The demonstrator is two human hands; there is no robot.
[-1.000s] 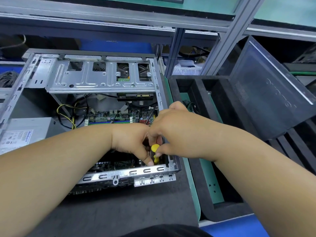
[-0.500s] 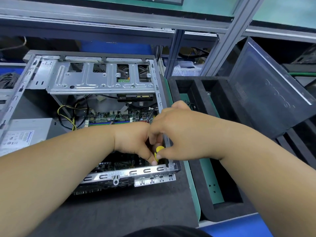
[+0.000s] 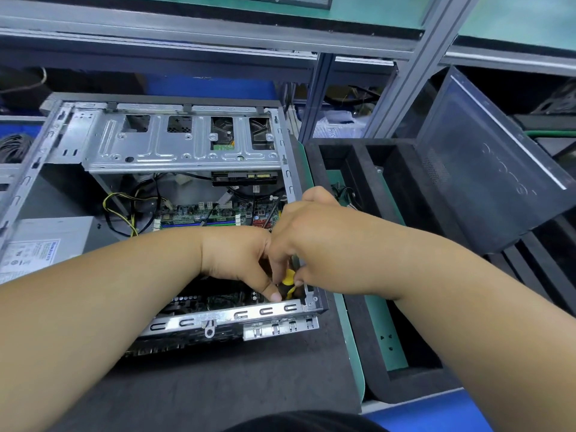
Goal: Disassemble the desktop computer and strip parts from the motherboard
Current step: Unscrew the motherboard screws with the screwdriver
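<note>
An open desktop computer case point(image 3: 184, 151) lies on its side on a dark mat, its green motherboard point(image 3: 205, 215) showing inside. Both my hands meet at the case's near right corner. My right hand point(image 3: 324, 241) curls over a yellow-and-black screwdriver handle point(image 3: 288, 283). My left hand point(image 3: 240, 260) reaches in beside it, fingers curled at the same handle, thumb tip near the case's front rail. The tool's tip and whatever it touches are hidden by my fingers.
A grey power supply point(image 3: 40, 244) sits at the case's left. A black foam tray point(image 3: 367, 213) with compartments stands to the right, and a dark side panel point(image 3: 486, 160) leans over it. Metal shelf posts point(image 3: 314, 98) rise behind.
My hands have stayed at the same corner of the case; the yellow handle has shifted only slightly between my fingers.
</note>
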